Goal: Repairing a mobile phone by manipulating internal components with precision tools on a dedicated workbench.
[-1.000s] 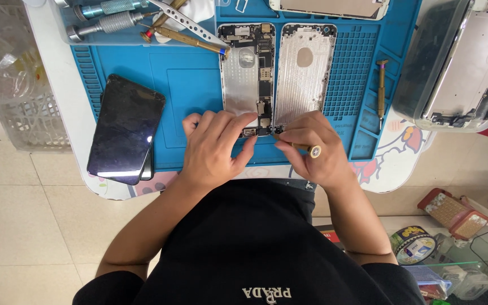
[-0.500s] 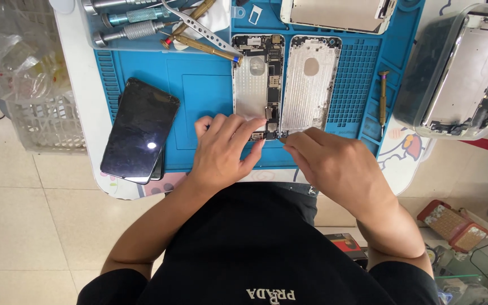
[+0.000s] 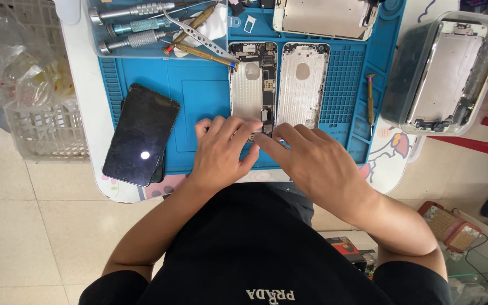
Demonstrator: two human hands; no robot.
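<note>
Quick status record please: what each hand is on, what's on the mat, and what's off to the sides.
left hand: fingers on the lower end of the opened phone housing
right hand: fingertips meet the left at that same end
beside it: bare metal back shell
mat: blue work mat, screwdrivers and tweezers along its top
left of hands: dark phone, screen up
right: clear tub holding another phone frame

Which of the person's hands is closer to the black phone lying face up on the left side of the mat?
Left. The left hand lies just right of the black phone, apart from it; the right hand is farther right, beyond the left.
</note>
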